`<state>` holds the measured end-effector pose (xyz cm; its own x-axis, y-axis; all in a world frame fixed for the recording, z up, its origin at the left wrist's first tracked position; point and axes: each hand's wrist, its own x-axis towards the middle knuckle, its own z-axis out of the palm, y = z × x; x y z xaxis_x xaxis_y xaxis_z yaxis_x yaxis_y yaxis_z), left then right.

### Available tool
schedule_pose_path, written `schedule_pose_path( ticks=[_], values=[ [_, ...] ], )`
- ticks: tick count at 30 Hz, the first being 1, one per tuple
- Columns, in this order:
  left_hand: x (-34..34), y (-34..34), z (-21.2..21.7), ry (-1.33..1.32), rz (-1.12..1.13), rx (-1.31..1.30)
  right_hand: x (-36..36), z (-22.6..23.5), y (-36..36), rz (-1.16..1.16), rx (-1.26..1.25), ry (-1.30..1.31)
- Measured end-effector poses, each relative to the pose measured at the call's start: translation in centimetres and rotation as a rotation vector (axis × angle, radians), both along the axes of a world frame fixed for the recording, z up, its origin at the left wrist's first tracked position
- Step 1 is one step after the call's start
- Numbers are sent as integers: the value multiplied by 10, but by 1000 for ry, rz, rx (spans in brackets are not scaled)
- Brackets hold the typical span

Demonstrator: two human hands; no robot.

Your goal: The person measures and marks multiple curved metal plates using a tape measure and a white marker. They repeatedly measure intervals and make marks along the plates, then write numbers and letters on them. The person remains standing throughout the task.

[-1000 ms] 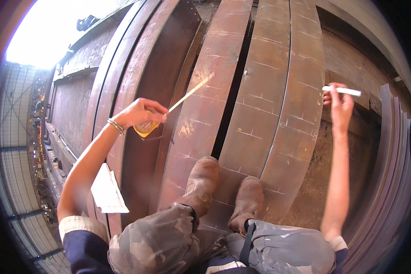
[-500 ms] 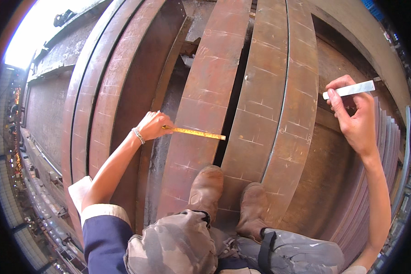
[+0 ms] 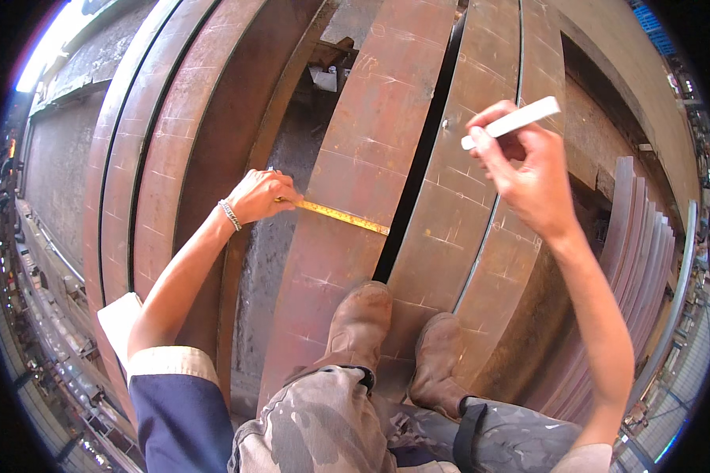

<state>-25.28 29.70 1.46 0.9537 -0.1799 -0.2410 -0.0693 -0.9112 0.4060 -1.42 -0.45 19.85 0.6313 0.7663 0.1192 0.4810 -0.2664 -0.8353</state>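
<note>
I can't read the small markings on my thin yellow tape-measure blade (image 3: 343,216). White crosses (image 3: 322,281) and illegible scrawls (image 3: 364,65) mark the flat reddish-brown steel beam (image 3: 360,142).

White sheet (image 3: 118,318) at left, stacked metal lengths (image 3: 634,221) at right

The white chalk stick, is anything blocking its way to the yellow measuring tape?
Nothing visible blocks it. The right hand holds the white chalk stick up over the steel beams; between it and the yellow measuring tape there is just a dark gap, an opening rather than an obstacle.
</note>
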Motion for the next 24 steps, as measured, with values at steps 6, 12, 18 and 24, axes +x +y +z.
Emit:
schedule_pose_path(
  ticks=[6, 12, 18, 24],
  values=[
    [-1, -2, -4, 7, 14, -41, -36, -83, 23, -57, 87, 385],
    [4, 2, -4, 48, -10, -13, -83, -176, 43, -92, 41, 794],
    [2, 2, -9, -12, -41, -23, -103, -218, 56, -91, -151, 743],
    [1, 3, -11, 39, -22, -38, -107, -226, 56, -34, -211, 627]
  ],
)
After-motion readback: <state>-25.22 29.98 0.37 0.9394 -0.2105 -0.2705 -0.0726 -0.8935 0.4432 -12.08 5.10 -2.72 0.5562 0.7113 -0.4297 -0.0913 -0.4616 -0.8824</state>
